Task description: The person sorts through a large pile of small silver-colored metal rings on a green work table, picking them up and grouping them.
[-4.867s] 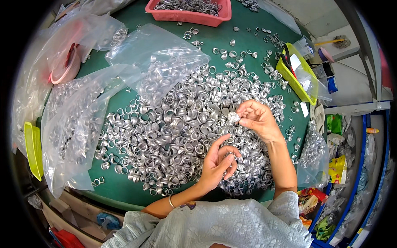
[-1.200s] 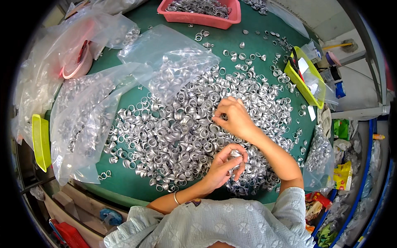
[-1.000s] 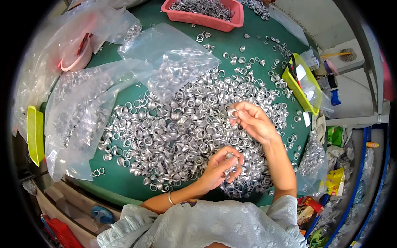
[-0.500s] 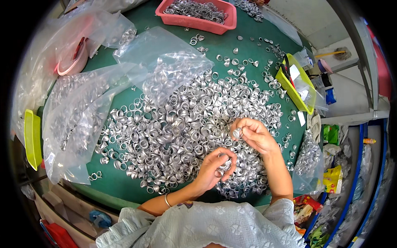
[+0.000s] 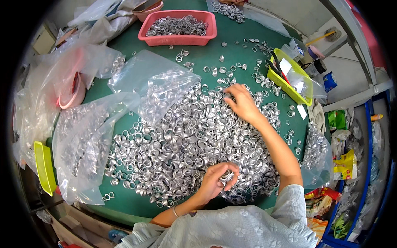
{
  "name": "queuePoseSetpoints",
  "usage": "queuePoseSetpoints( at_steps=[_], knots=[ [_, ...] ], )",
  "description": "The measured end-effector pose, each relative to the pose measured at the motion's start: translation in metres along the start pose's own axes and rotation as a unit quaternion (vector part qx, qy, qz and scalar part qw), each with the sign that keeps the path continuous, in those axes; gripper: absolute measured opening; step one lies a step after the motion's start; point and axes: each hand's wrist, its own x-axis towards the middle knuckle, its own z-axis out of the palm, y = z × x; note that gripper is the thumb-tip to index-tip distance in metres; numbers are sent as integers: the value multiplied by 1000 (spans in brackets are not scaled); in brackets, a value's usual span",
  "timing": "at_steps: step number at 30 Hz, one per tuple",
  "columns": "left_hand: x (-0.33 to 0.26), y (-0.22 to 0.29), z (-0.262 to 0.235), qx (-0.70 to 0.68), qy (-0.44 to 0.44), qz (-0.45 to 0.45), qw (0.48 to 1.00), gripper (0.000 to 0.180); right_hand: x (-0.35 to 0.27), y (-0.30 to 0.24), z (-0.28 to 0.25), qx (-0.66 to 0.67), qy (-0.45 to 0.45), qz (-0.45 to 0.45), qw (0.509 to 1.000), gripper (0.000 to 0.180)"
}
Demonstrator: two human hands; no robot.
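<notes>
The left hand (image 5: 218, 180) is curling its fingers closed around a few silver metal rings (image 5: 227, 177) at the near edge of the big ring pile (image 5: 182, 140). The right hand (image 5: 242, 103) is reaching with fingers spread onto the pile's far side, on the green table (image 5: 124, 198), near the yellow tray (image 5: 289, 82).

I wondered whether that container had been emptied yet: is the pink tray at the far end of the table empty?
No, the pink tray at the far end of the green table holds a layer of silver metal rings.
</notes>
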Motion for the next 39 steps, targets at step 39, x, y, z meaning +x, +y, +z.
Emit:
queuePoseSetpoints(
  at_steps=[39],
  knots=[
    [0, -4, -5, -60, 75, 51, 994, 28, -35, 11, -18, 81, -105, -123, 984, 35]
  ],
)
